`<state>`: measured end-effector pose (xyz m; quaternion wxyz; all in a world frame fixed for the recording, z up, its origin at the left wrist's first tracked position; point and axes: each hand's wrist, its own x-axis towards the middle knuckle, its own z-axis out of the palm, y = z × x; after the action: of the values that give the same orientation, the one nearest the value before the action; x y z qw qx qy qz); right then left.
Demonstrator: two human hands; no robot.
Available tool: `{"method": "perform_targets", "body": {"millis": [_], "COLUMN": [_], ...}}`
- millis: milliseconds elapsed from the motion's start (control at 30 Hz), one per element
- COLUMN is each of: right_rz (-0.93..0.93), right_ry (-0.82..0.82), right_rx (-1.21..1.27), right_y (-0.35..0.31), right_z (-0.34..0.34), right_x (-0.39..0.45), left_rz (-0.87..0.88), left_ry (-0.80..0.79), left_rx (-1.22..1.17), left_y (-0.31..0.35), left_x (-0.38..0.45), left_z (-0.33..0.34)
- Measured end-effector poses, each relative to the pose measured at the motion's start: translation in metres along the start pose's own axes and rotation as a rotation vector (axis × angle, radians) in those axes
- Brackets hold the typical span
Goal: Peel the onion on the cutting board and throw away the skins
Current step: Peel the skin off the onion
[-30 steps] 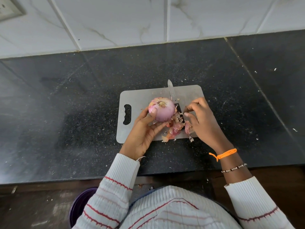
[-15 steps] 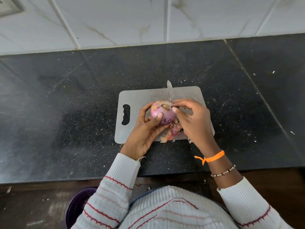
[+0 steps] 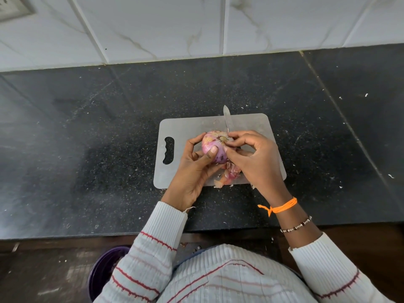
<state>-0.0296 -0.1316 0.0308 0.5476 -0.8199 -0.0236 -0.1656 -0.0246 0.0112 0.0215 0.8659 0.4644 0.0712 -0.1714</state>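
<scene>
A pink-purple onion [image 3: 215,145] is held just above the grey cutting board [image 3: 185,127], root end up. My left hand [image 3: 192,169] grips it from the left, thumb across its front. My right hand [image 3: 255,158] comes in from the right, its fingertips pinching at the skin near the onion's top. A pile of peeled pink skins [image 3: 229,174] lies on the board's near edge, partly hidden under my right hand. A knife [image 3: 227,118] lies on the board behind the onion, only its blade tip showing.
The board sits on a dark speckled stone counter [image 3: 87,149] with small skin flecks scattered about. White marble tiles [image 3: 196,25] back the counter. Below the counter's front edge, a purple bin [image 3: 105,267] stands on the floor at my left.
My right hand left the skin pile and moved left and up onto the onion's top. The left hand turned the onion slightly and kept its hold.
</scene>
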Motion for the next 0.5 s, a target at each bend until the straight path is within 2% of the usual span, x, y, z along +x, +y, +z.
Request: {"method": "perform_targets", "body": {"millis": [267, 500], "right_rz": [-0.055, -0.062], "right_ry": [0.005, 0.049], "right_rx": [-0.068, -0.139], "right_y": [0.0003, 0.0039], "right_z": [0.0027, 0.0014], "right_x": [-0.0043, -0.0043], "left_rz": [0.055, 0.048], "left_ry": [0.040, 0.041], "left_rx": [0.114, 0.105], "left_y": [-0.0016, -0.0038], "left_x": [-0.0043, -0.0075], "left_z": [0.0034, 0.0044]}}
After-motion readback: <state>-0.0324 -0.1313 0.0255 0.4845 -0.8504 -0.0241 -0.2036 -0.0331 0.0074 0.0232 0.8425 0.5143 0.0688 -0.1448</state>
